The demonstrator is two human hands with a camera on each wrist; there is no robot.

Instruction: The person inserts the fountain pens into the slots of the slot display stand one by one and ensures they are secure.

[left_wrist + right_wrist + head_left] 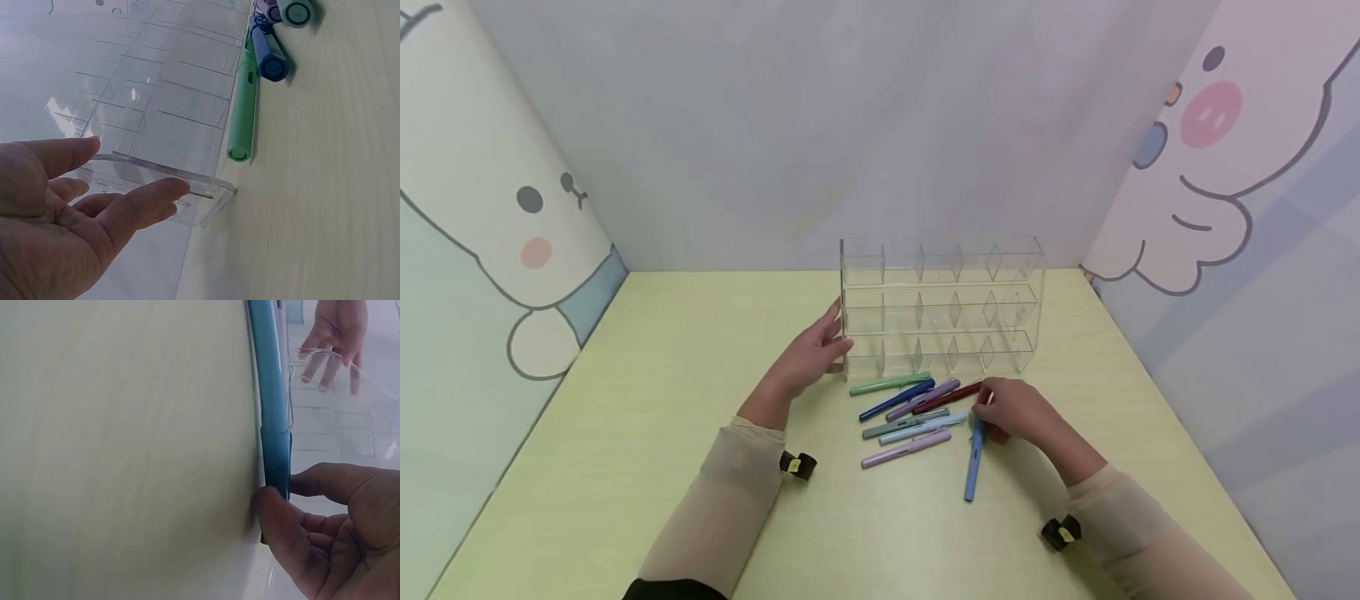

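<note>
A clear acrylic pen rack [940, 310] with three tiers of small compartments stands on the table. My left hand [811, 354] is at its left side panel, fingers fairly straight; in the left wrist view the thumb and fingers [147, 200] lie along the panel's edge. With thumb and fingers, my right hand [1017, 410] pinches one end of a blue pen [973, 467], which points toward the front of the table. The same blue pen [275, 394] shows close up in the right wrist view.
Several pens lie in a loose group before the rack: a green pen [887, 384], a dark blue pen [891, 402], a dark red pen [940, 399], a grey-green pen [898, 426] and a lilac pen [902, 451] among them. A pale wall rises behind the table [640, 375].
</note>
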